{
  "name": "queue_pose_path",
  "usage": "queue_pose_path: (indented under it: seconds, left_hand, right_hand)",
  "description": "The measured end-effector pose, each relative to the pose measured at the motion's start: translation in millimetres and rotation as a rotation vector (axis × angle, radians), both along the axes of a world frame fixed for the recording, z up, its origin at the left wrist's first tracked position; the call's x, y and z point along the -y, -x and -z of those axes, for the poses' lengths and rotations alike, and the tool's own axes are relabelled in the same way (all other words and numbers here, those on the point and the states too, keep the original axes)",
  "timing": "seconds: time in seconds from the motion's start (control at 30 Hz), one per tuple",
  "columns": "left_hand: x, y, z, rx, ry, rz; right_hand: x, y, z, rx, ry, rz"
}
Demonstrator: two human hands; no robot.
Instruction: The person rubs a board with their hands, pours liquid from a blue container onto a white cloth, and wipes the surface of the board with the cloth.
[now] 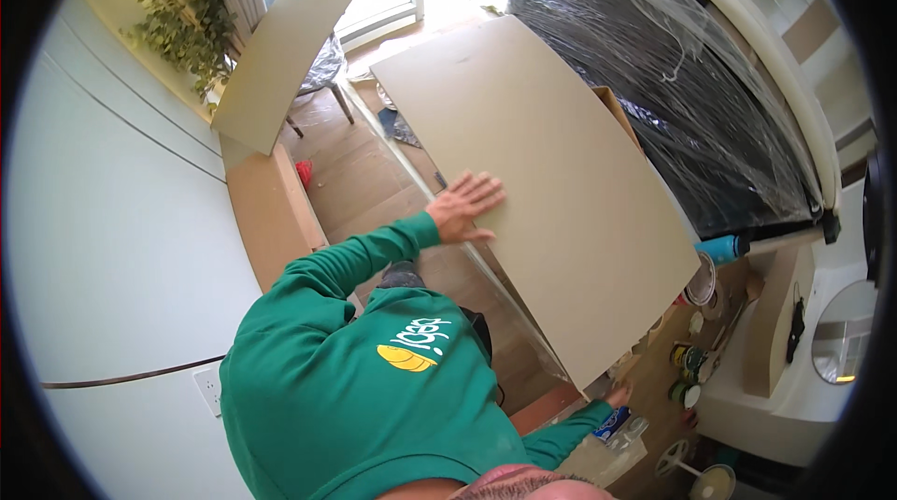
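Observation:
A large flat beige board [551,173] lies in front of me, slanting from the window side toward the lower right. My left hand [464,208] is spread over the board's left edge, fingers apart and slightly blurred, holding nothing. My right hand [617,395] is beside the board's near corner, at the end of a green sleeve. Its fingers are small and partly hidden, so I cannot tell whether they grip anything. Close to that hand are a blue package [612,423] and a clear plastic container [628,434].
Another beige panel [285,61] leans at the upper left near a plant [192,19] and a chair [327,70]. Plastic sheeting [654,61] covers a dark surface at the right. Several cans [690,355], a blue bottle [719,249] and a white reel [675,458] stand along the right side.

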State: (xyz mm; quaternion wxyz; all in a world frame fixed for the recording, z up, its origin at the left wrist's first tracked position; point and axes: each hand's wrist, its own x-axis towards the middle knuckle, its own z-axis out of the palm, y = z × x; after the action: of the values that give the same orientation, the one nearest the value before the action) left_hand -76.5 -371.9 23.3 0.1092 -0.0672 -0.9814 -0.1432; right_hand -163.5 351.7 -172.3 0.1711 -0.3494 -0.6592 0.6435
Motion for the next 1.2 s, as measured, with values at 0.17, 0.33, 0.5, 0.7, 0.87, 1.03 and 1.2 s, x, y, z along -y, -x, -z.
queue_pose_path:
  seconds: [0.17,0.33,0.5,0.7,0.87,1.03,1.2]
  left_hand:
    - [199,8,56,-0.093,-0.137,-0.79]
    - [341,-19,112,-0.161,-1.513,-1.004]
    - [316,20,79,-0.037,-2.168,-0.503]
    - [279,44,60,0.205,-2.274,-0.297]
    - [276,53,69,0.389,-2.256,-0.295]
    - [274,55,15,0.354,-2.177,-0.207]
    - [282,86,-68,0.366,-2.157,-0.037]
  right_hand:
    - [36,-40,-98,-0.02,-0.21,-0.076]
    - [150,-67,-185,-0.176,-0.28,0.002]
    - [299,-80,-221,-0.039,-0.469,-0.046]
    - [519,-78,-241,-0.261,-1.303,-0.945]
    - [582,-63,-228,-0.057,-1.649,-1.121]
    - [575,-60,-265,-0.055,-1.564,-1.114]
    - [550,-20,-342,-0.156,-1.557,-1.239]
